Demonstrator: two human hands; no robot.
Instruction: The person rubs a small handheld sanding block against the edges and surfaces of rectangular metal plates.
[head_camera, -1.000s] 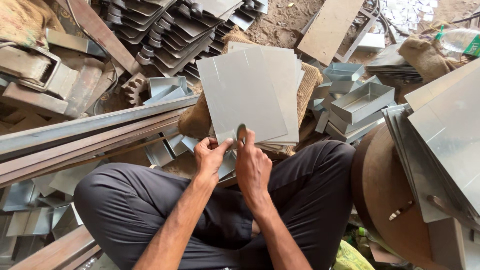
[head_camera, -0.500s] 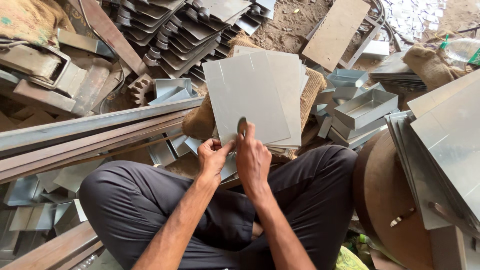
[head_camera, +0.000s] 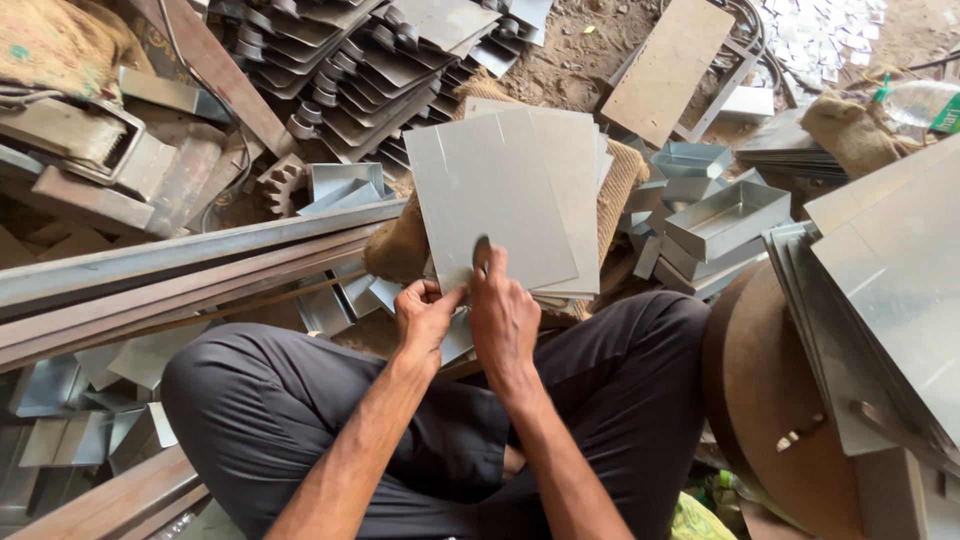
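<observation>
I sit cross-legged on the ground. A flat grey metal sheet (head_camera: 495, 190) lies on a stack of like sheets (head_camera: 575, 160) over a burlap-covered block (head_camera: 628, 165). My left hand (head_camera: 425, 315) pinches the sheet's near corner. My right hand (head_camera: 503, 312) presses a small rounded metal tool (head_camera: 481, 250) against the sheet near its lower edge; what kind of tool it is cannot be made out.
Long steel angle bars (head_camera: 150, 280) lie at the left. Folded metal trays (head_camera: 725, 215) stand to the right of the stack, bent sheet pieces (head_camera: 350, 90) behind it. Flat sheets (head_camera: 890, 290) rest on a round rusty drum (head_camera: 760, 390) at the right. A board (head_camera: 668, 68) lies beyond.
My hands and the sheet stay nearly in place; the tool under my right fingers has shifted slightly along the sheet's lower edge.
</observation>
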